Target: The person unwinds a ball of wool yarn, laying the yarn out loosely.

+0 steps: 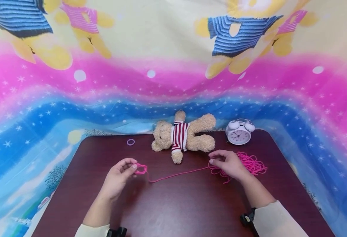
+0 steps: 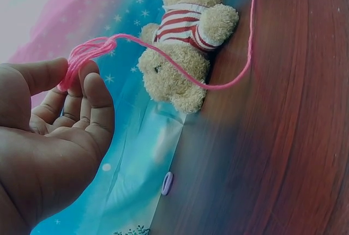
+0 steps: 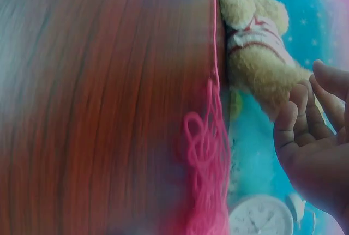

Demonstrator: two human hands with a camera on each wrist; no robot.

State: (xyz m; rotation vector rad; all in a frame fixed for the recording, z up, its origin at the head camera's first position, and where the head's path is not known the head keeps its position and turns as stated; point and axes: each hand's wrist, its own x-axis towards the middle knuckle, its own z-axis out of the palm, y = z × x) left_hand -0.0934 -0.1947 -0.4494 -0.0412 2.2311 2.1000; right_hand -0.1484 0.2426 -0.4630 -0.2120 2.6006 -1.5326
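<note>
My left hand (image 1: 118,177) pinches a small looped bundle of pink yarn (image 2: 87,56) between thumb and fingertips, above the table's left half. From the bundle a single strand (image 1: 177,174) drops and runs right across the tabletop. It leads to a loose, tangled yarn pile (image 1: 254,164) on the table's right side. Over the left part of that pile is my right hand (image 1: 230,164), its thumb and index finger apart. In the right wrist view its fingers (image 3: 302,115) are loosely bent and hold nothing, with the tangle lying beside them on the wood.
A teddy bear (image 1: 165,135) in a red-and-white striped shirt lies on its side at the back of the dark wooden table (image 1: 173,210). To its right stands a white twin-bell alarm clock (image 1: 239,135). A purple ring (image 1: 130,142) lies back left. Printed fabric (image 1: 161,85) hangs behind.
</note>
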